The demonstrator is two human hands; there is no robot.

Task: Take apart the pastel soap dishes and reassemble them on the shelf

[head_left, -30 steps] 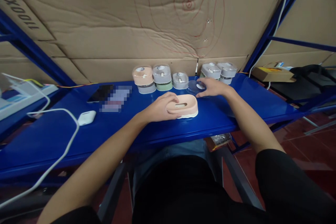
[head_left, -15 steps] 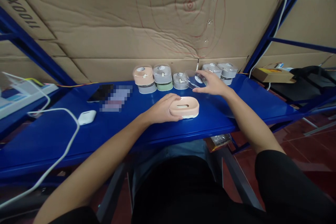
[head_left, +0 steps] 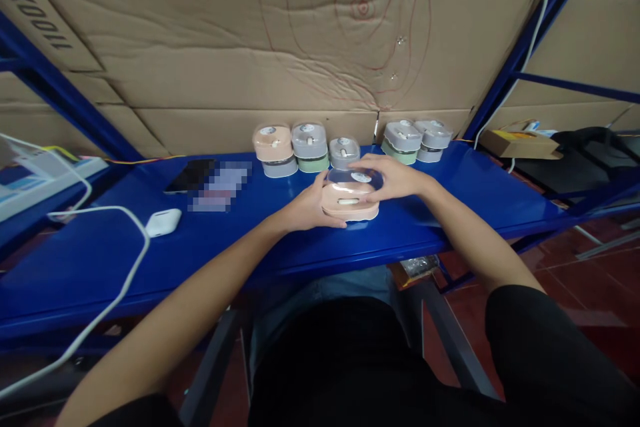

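A peach oval box (head_left: 356, 212) with a slot in its middle rests on the blue table near the front edge. My left hand (head_left: 310, 205) is wrapped round its left side, thumb low at the front. Over the box is a clear plastic lid (head_left: 345, 177) with a round sticker. My right hand (head_left: 395, 177) grips this lid from the right, fingers over its top and thumb at the front. Whether the lid is fully seated on the box I cannot tell.
Behind stand stacked lidded boxes in peach (head_left: 273, 143), grey (head_left: 310, 141) and green (head_left: 400, 155), before a cardboard wall (head_left: 200, 80). On the left of the table lie a dark phone (head_left: 190, 175), a white earbud case (head_left: 163, 222) and a white cable (head_left: 135, 260).
My right hand has brought the clear lid left and down from beside the back row onto the peach box. My left hand stays at the box.
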